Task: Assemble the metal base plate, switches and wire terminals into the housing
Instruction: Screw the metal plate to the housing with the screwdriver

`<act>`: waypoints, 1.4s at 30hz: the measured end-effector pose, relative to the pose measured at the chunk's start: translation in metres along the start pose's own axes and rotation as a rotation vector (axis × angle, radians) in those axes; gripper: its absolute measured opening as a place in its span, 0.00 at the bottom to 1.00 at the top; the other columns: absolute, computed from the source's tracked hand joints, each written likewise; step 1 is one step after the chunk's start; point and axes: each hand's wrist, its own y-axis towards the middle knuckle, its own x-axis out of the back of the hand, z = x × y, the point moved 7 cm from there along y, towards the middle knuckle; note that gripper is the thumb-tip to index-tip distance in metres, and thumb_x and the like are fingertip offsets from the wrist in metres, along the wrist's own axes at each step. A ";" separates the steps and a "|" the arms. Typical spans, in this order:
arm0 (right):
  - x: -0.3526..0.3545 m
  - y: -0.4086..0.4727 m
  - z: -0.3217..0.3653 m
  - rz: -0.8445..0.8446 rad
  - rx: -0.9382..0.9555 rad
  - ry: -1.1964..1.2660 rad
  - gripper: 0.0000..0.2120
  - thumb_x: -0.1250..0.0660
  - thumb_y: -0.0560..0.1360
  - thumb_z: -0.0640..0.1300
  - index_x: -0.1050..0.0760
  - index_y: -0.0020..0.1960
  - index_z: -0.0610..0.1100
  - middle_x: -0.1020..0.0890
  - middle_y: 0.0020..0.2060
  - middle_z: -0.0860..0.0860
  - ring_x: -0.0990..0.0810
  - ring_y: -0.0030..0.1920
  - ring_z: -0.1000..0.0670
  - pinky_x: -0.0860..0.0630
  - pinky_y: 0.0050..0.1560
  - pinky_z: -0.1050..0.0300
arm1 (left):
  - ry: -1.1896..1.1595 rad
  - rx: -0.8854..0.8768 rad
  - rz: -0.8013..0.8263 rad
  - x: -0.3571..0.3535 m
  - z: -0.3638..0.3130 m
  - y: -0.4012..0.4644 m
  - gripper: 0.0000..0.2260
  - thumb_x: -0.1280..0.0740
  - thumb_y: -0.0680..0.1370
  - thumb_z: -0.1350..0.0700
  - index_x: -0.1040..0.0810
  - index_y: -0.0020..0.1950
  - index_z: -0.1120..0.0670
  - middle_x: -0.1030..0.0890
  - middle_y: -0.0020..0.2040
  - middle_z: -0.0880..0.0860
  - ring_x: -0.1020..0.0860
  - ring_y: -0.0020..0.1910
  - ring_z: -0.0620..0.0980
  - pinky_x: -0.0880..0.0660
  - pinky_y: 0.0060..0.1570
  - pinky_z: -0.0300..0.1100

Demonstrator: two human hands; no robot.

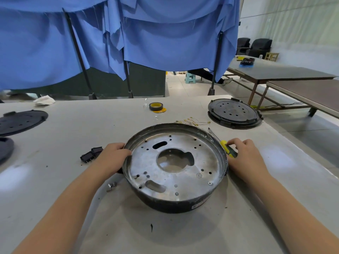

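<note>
The round dark housing [183, 205] sits upside down on the table in front of me, with the silver metal base plate [205, 162] lying inside it; one screw shows near its right front. My left hand [111, 158] grips the housing's left rim. My right hand [245, 156] rests at the right rim, fingers closed around a yellow-and-green screwdriver [227, 148]. Two black rocker switches [90, 154] lie just left of my left hand. Thin wires with gold terminals [192, 121] lie behind the housing.
A roll of tape [156, 106] stands at the back middle. A black perforated cover [233, 112] lies back right, two more dark covers [20, 121] at the far left. Small metal clips [111, 186] lie by my left forearm. The table edge runs diagonally on the right.
</note>
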 end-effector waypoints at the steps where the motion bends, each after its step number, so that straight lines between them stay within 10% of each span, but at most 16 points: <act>1: 0.003 0.000 0.001 -0.023 0.013 0.033 0.16 0.32 0.74 0.51 0.27 0.60 0.51 0.30 0.53 0.47 0.28 0.53 0.45 0.29 0.49 0.54 | -0.006 -0.007 -0.005 -0.001 0.000 -0.001 0.06 0.38 0.74 0.63 0.22 0.44 0.64 0.27 0.35 0.58 0.28 0.33 0.52 0.31 0.39 0.45; 6: 0.025 -0.008 0.013 -0.149 0.121 0.333 0.06 0.38 0.77 0.47 0.22 0.47 0.49 0.21 0.42 0.52 0.24 0.40 0.53 0.32 0.38 0.58 | -0.029 -0.028 -0.039 0.001 -0.002 -0.004 0.06 0.38 0.74 0.64 0.23 0.40 0.63 0.29 0.31 0.57 0.31 0.30 0.50 0.34 0.33 0.41; 12: 0.028 -0.019 0.034 0.089 0.102 0.329 0.13 0.36 0.72 0.63 0.24 0.41 0.53 0.18 0.29 0.52 0.19 0.31 0.51 0.25 0.32 0.58 | -0.068 -0.044 -0.124 0.007 -0.002 -0.006 0.05 0.38 0.74 0.64 0.23 0.39 0.60 0.30 0.33 0.57 0.32 0.33 0.51 0.37 0.36 0.43; 17: 0.007 -0.020 0.047 0.420 0.023 0.417 0.09 0.33 0.73 0.48 0.29 0.52 0.55 0.16 0.34 0.47 0.16 0.29 0.49 0.19 0.32 0.54 | -0.124 -0.016 -0.159 0.013 0.002 -0.005 0.06 0.39 0.73 0.63 0.28 0.36 0.59 0.30 0.33 0.57 0.30 0.35 0.54 0.30 0.40 0.49; 34: 0.003 0.018 0.045 0.257 -0.080 0.573 0.02 0.33 0.75 0.46 0.23 0.45 0.48 0.18 0.38 0.48 0.20 0.29 0.54 0.27 0.23 0.66 | -0.005 0.014 0.062 0.017 0.006 -0.015 0.07 0.30 0.73 0.51 0.16 0.40 0.52 0.16 0.32 0.48 0.17 0.35 0.45 0.22 0.32 0.39; 42: 0.050 -0.014 0.094 -0.156 0.322 0.280 0.07 0.35 0.75 0.50 0.22 0.51 0.51 0.22 0.41 0.62 0.23 0.41 0.59 0.26 0.42 0.59 | 0.134 0.034 0.170 0.030 0.008 -0.020 0.12 0.42 0.82 0.52 0.19 0.48 0.53 0.15 0.40 0.50 0.17 0.35 0.47 0.24 0.31 0.38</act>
